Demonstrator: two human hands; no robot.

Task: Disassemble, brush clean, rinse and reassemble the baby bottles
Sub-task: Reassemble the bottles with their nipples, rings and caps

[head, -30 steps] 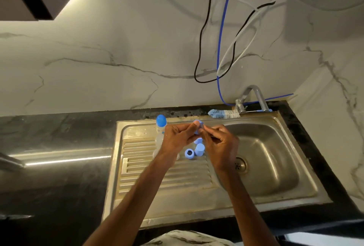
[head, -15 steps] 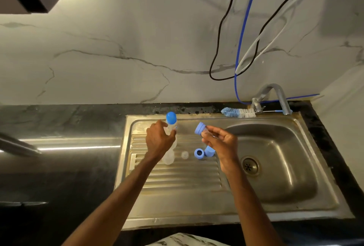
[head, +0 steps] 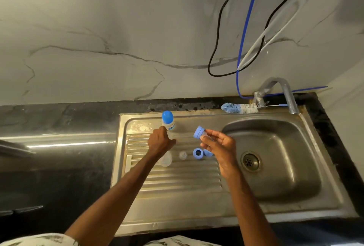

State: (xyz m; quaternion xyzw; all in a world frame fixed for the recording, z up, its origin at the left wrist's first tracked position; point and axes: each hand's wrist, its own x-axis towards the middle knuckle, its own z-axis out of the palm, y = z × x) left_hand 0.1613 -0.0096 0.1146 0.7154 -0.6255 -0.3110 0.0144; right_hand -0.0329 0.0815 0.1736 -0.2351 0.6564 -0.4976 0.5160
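Observation:
My left hand (head: 160,142) grips a clear bottle (head: 166,159) standing on the drainboard; its lower end shows below my fingers. A blue-capped bottle top (head: 167,118) rises just behind that hand, and I cannot tell whether it belongs to the same bottle. My right hand (head: 219,146) pinches a blue screw ring (head: 198,131) with a clear teat in it, held above the drainboard. Between my hands lie a clear teat (head: 182,155), a blue ring (head: 198,153) and another blue part (head: 208,153) half hidden by my right hand.
The steel sink (head: 275,202) has its basin and drain (head: 250,161) to the right. A bottle brush (head: 239,107) lies on the back rim beside the tap (head: 285,92). Cables hang on the marble wall. Dark countertop (head: 59,157) lies to the left.
My hands, together on the blue ring a second ago, have parted. The left hand went left and took hold of the clear bottle; the right hand kept the ring.

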